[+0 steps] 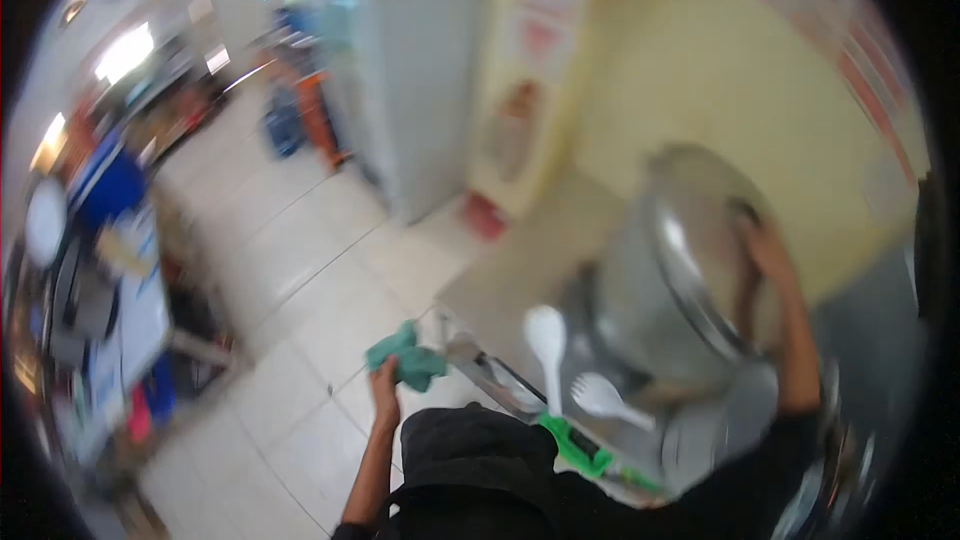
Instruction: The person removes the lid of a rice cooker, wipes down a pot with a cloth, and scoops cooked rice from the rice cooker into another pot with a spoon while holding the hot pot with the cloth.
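Note:
My left hand [385,385] is closed round a crumpled green cloth [407,356], out over the floor beside the counter. On the right, my right hand [768,248] reaches over a big metal pot [640,285] and has its fingers at the dark handle of the pot's lid [705,230]. Motion blurs these fingers. Whether the lid is lifted from the rim I cannot tell. In front of the pot lie a white serving spoon [546,338] and a white slotted spoon [600,397].
The pot stands on a metal counter [520,275] against a yellow wall [680,70]. A green object [575,445] sits at the counter's near edge. To the left, beyond the tiled floor [290,290], is a cluttered table [145,315] with a blue container [108,180].

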A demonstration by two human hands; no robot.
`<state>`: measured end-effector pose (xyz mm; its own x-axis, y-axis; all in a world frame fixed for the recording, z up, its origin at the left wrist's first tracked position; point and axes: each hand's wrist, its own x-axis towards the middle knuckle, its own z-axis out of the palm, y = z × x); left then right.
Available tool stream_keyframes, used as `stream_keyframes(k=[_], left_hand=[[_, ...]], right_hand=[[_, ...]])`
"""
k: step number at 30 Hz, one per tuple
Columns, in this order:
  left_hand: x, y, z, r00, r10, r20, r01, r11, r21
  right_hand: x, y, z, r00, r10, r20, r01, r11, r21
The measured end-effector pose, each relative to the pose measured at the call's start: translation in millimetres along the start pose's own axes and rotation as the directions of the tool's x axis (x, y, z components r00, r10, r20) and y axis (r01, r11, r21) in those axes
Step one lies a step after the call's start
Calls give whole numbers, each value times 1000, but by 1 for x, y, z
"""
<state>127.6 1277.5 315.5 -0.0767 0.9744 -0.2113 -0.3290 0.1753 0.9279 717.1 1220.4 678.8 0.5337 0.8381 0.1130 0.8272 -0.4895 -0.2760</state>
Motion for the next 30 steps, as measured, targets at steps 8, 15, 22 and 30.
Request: stream_keyframes(k=[8, 15, 22, 30], left_hand=[[5, -25, -6, 990, -60, -125, 47, 993, -106], [13, -12, -53, 985, -133, -107, 132, 991, -9], [23, 18, -164, 985, -37, -166, 10, 987, -162], [-34, 47, -424, 775, 87, -626, -242, 956, -167]], right_hand=[[33, 18, 23, 992, -124, -39, 124, 992, 0], [33, -104, -10, 954, -217, -208, 184, 968, -168], [-12, -309, -45, 809, -448, -381, 385, 893, -233], [-5, -611, 208, 377, -892, -248, 873, 432, -227]])
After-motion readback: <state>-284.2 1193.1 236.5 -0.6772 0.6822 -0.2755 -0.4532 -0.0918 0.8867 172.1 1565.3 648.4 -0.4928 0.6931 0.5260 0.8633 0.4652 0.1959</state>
